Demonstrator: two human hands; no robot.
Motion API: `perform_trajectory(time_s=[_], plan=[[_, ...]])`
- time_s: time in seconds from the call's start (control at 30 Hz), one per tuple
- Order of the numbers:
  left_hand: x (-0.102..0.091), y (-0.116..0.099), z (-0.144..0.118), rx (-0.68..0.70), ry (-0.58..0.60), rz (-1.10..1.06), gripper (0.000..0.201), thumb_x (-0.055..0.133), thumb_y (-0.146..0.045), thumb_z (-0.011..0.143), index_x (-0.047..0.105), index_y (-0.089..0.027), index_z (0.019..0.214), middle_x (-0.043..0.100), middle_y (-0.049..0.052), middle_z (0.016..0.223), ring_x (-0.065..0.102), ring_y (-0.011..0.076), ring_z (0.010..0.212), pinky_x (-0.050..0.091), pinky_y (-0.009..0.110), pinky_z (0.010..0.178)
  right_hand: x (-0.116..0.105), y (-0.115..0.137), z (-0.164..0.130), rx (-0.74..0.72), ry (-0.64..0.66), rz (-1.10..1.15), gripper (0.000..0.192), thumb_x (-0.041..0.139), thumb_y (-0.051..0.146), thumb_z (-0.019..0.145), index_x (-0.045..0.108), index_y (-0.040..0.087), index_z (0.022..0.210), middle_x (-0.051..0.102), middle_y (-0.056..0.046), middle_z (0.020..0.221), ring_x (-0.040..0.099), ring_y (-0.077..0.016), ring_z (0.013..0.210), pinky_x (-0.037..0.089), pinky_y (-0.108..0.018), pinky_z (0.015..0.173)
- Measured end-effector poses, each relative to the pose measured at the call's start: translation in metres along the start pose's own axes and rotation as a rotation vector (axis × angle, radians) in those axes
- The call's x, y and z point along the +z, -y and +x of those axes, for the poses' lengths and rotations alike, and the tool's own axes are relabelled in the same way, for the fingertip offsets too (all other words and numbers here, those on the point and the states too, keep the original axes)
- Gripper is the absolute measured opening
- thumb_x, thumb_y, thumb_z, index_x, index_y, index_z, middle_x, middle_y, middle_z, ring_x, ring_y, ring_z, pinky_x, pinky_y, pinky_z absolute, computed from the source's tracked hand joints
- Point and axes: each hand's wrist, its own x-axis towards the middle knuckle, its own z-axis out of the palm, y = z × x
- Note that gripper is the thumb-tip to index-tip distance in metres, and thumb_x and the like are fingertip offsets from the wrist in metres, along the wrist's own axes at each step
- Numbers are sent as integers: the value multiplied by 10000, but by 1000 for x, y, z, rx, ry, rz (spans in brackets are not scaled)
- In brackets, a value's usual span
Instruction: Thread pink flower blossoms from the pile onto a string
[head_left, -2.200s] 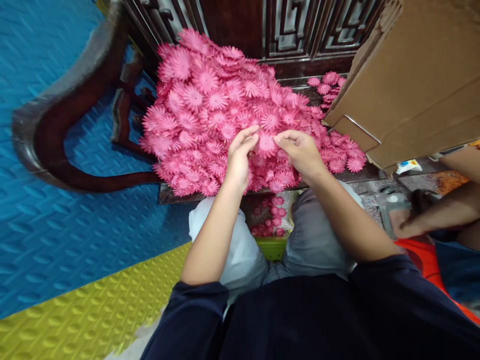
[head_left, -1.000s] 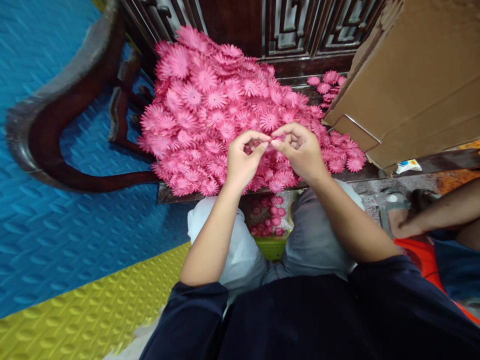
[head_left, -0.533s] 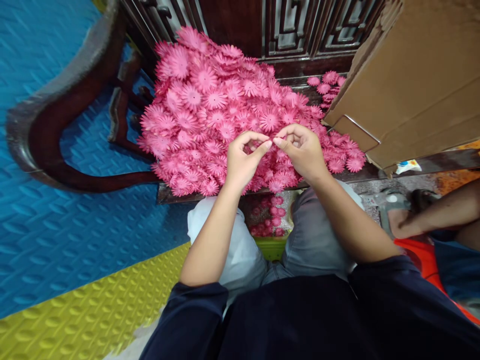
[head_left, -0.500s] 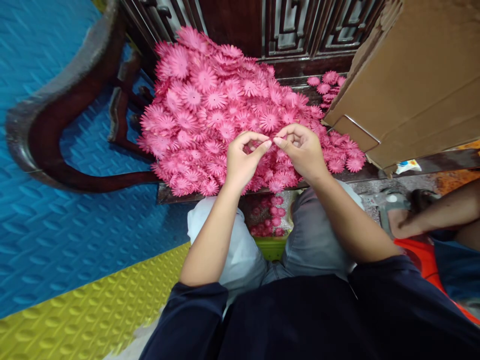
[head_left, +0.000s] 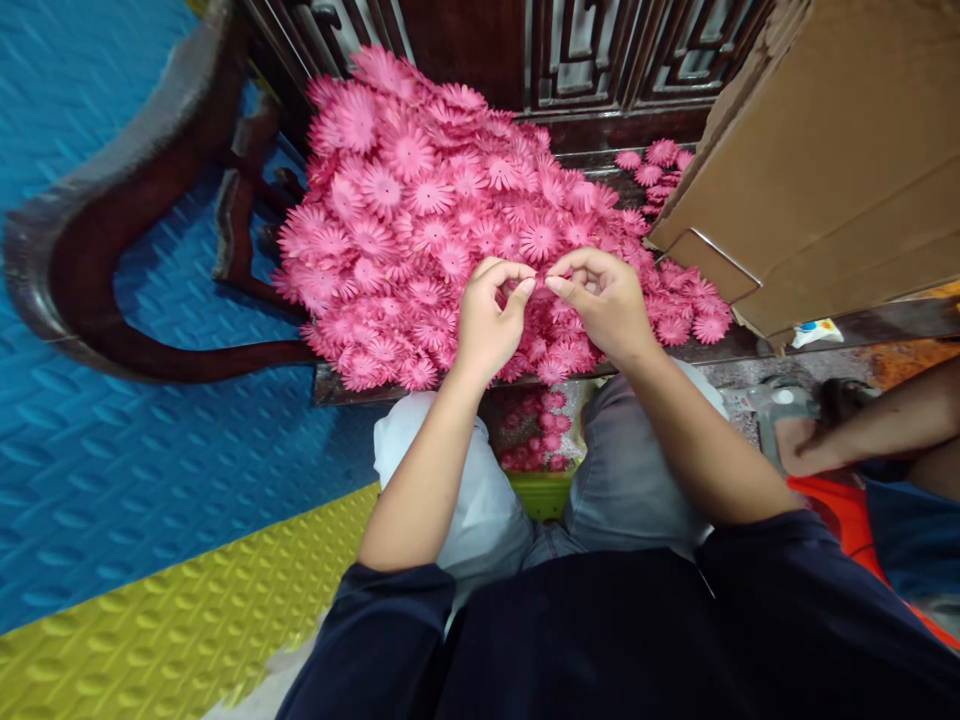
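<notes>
A large heap of pink artificial flower heads [head_left: 405, 200] covers the dark wooden bench [head_left: 360, 393] before me. Over the near part of this heap my left hand [head_left: 491, 310] is closed, thumb and forefinger pinched together. Facing it, my right hand [head_left: 604, 300] is pinched the same way, its fingertips a short gap from the left ones. What lies between the fingertips, if anything, is too small to make out against the pink petals behind.
A cardboard box [head_left: 817, 170] stands at the right with more pink flowers [head_left: 660, 165] beside it. At left curves a dark wooden armrest [head_left: 82, 230]. Below, between my knees, are further flowers above a green container [head_left: 541, 495]. Another person's leg [head_left: 885, 420] shows at right.
My left hand has shifted very slightly, its fingertips drawing a little away from the right ones. The right hand stays almost in place, and both remain pinched.
</notes>
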Motion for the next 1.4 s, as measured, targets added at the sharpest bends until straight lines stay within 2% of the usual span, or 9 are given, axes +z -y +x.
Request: perform_trajectory(time_s=[0.2, 0.33, 0.43, 0.53, 0.67, 0.9, 1.07, 1.23, 1.4], plan=[[-1, -1, 0, -11, 8, -3, 146, 591, -322, 829, 668, -202, 795, 653, 23, 818, 585, 143, 757, 465, 277, 739, 0, -3, 0, 64, -17, 44, 315, 682, 488, 714, 621, 186, 778, 360, 62, 526, 306, -69, 488, 268, -235, 486], [-4, -3, 0, -14, 10, -9, 149, 580, -325, 840, 692, -227, 832, 681, 19, 854, 611, 149, 798, 476, 292, 771, -2, -4, 2, 106, -39, 160, 312, 657, 496, 727, 634, 193, 799, 543, 11, 674, 473, -95, 606, 356, -238, 538], [-4, -4, 0, -44, 30, -54, 126, 602, -316, 827, 696, -236, 848, 705, 19, 872, 631, 156, 827, 485, 301, 797, -5, -4, 3, 127, -29, 205, 313, 683, 493, 699, 640, 186, 736, 569, -1, 694, 532, -111, 686, 402, -244, 583], [-3, -4, 0, -84, 15, -116, 110, 636, -267, 799, 686, -218, 883, 717, 22, 889, 647, 143, 823, 501, 273, 774, -7, -4, 3, 142, 21, 193, 316, 689, 499, 691, 659, 187, 730, 519, 16, 608, 515, -110, 652, 395, -243, 559], [-1, -4, -1, -105, 7, -148, 119, 641, -186, 777, 668, -196, 893, 717, 19, 876, 654, 123, 800, 508, 243, 753, -6, -3, 2, 124, 48, 133, 343, 731, 484, 655, 685, 201, 845, 401, 60, 500, 411, -85, 523, 333, -231, 489], [-2, -4, -2, -103, 26, -109, 142, 615, -122, 773, 658, -197, 885, 709, 14, 910, 656, 120, 839, 510, 243, 788, -3, -2, 3, 154, 103, 142, 395, 675, 565, 667, 643, 172, 688, 549, 14, 608, 501, -93, 622, 369, -229, 528], [0, -3, -3, -118, 67, -119, 210, 623, -79, 742, 645, -202, 910, 698, 5, 916, 664, 116, 819, 515, 248, 782, -5, -5, 4, 161, 111, 168, 361, 719, 512, 646, 645, 172, 743, 540, 35, 578, 444, -71, 535, 347, -221, 494], [0, -4, -2, -112, 59, -152, 167, 608, -89, 763, 633, -198, 888, 700, 7, 892, 662, 109, 818, 516, 228, 763, -8, -3, 4, 154, 160, 205, 325, 709, 462, 682, 666, 161, 797, 606, 8, 673, 489, -77, 589, 367, -220, 519], [0, -3, 0, -120, 49, -188, 108, 597, -129, 790, 628, -193, 872, 702, 17, 907, 656, 116, 839, 509, 239, 801, -9, -3, 4, 162, 171, 203, 350, 726, 482, 654, 655, 167, 788, 595, 15, 664, 450, -71, 563, 339, -219, 506]])
